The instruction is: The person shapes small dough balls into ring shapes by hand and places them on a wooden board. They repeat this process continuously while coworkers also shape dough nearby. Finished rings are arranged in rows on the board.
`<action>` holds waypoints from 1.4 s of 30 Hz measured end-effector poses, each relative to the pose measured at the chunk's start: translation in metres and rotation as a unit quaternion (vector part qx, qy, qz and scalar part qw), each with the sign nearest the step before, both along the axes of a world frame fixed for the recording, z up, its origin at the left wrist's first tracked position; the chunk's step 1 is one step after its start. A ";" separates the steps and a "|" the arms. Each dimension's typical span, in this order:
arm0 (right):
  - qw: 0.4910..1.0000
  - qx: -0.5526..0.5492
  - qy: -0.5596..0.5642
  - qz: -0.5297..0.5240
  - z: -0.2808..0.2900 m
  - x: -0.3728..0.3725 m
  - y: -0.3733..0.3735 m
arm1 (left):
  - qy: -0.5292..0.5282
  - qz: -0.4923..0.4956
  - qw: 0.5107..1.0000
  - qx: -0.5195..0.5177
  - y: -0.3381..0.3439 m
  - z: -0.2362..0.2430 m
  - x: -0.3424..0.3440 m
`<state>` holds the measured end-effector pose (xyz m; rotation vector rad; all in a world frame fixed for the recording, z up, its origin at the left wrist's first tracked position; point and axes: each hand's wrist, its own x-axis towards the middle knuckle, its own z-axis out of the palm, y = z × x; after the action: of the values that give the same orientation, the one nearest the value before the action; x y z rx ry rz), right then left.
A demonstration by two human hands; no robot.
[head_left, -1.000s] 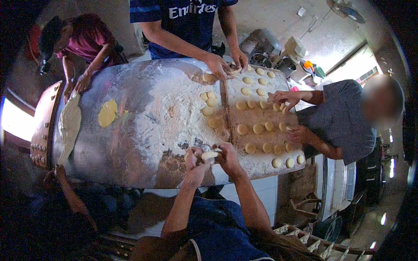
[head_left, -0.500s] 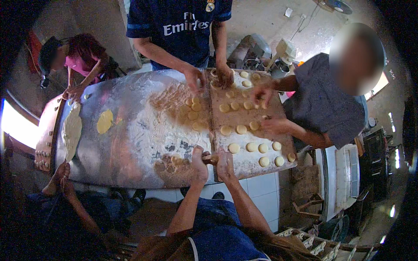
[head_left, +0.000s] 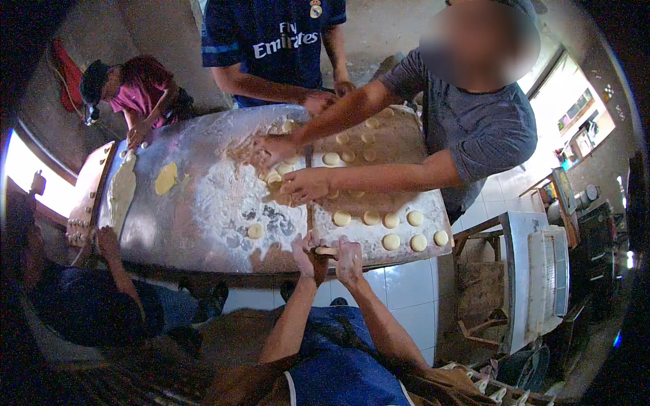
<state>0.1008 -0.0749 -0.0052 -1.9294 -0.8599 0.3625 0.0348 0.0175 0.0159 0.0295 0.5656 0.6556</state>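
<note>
At the near edge of the floured table, my left hand (head_left: 305, 254) and my right hand (head_left: 349, 260) are closed around a short tan rod (head_left: 327, 251), which looks like a small rolling pin. Its middle shows between my fists. One round dough piece (head_left: 255, 231) lies on the flour left of my left hand. Beyond my right hand, several pale dough rounds (head_left: 391, 220) rest on the board. Whether any dough is under the rod, I cannot tell.
A co-worker's grey-sleeved arms (head_left: 386, 177) reach across the board to dough rounds by the flour (head_left: 223, 189). Another person in a blue shirt (head_left: 271, 40) stands opposite. At the left are a long dough sheet (head_left: 122, 193), a yellow lump (head_left: 166, 178) and more people's hands.
The grey-shirted co-worker has leaned in, both hands now at the rounds near the flour. A dough round now lies left of my hands. My hands still grip the rod.
</note>
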 end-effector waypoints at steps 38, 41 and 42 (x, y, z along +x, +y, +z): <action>0.991 -0.129 -0.041 0.022 0.049 0.009 -0.020 | 0.558 -0.199 0.527 0.610 0.011 0.010 -0.010; 0.978 -0.126 -0.164 -0.008 0.040 0.010 -0.039 | 0.499 -0.157 0.494 0.694 0.021 -0.012 -0.016; 0.977 -0.159 -0.140 -0.011 0.047 0.018 -0.040 | 0.468 -0.173 0.513 0.699 0.024 -0.013 -0.020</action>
<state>0.1189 -0.1147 0.0421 -2.3241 -1.0094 0.2281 0.0147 0.0416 0.0029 2.1362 0.8686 0.4852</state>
